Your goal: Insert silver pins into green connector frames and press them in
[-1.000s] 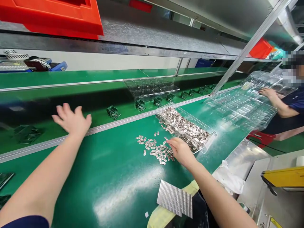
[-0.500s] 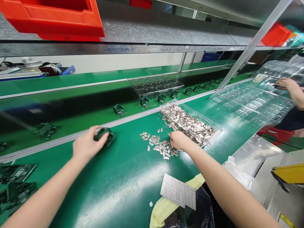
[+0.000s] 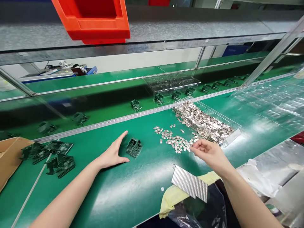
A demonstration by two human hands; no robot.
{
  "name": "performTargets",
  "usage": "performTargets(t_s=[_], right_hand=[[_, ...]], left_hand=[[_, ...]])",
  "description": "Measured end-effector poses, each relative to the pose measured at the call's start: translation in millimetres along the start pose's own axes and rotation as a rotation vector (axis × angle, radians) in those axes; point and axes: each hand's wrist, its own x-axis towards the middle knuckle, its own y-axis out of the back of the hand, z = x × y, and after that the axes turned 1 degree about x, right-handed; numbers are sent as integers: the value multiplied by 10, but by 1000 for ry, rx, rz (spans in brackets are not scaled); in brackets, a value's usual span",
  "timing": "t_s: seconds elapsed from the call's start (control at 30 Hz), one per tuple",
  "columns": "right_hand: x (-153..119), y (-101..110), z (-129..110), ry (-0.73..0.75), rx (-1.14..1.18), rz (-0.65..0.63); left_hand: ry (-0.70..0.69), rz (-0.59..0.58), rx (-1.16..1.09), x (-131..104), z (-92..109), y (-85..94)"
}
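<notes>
My left hand (image 3: 113, 154) is open, thumb and index finger spread beside a small green circuit board assembly (image 3: 134, 147). That assembly stands on the green work surface, just right of my fingers and apart from them. My right hand (image 3: 209, 153) is closed in a pinch at the right edge of a loose scatter of small silvery metal pieces (image 3: 178, 142). One such piece appears between the fingertips, though it blends with the scatter behind. Beyond the hand, a clear plastic tray (image 3: 234, 134) holds a heap of the same pieces.
Several board assemblies (image 3: 135, 104) line the belt behind a metal rail (image 3: 114, 119). More boards (image 3: 60, 163) lie at left beside a cardboard box (image 3: 8, 158). A ridged silvery sheet (image 3: 190, 183) rests by a black bag (image 3: 211, 205) at the front edge. An orange bin (image 3: 102, 30) sits overhead.
My left hand has let go of the circuit board assembly, which now stands on the surface. My right hand has drawn back slightly from the metal pieces. The view has turned left.
</notes>
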Motion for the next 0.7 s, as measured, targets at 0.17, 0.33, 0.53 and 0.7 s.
performTargets(t_s=[0.17,0.33,0.53,0.7], right_hand=[[-552,-72,3,-157,319,97],[-985,-246,-14,-194,452,185],[-1345,-492,-182,-39,434,372],[-1530,-522,-183,29,278,431]], left_hand=[[-23,-29,-89,251,197,-150],[-133,136,-396,162,778,-554],[-109,43,-953,-82,1655,-1134],[-60,-141,-1228,-186,1907,-1382]])
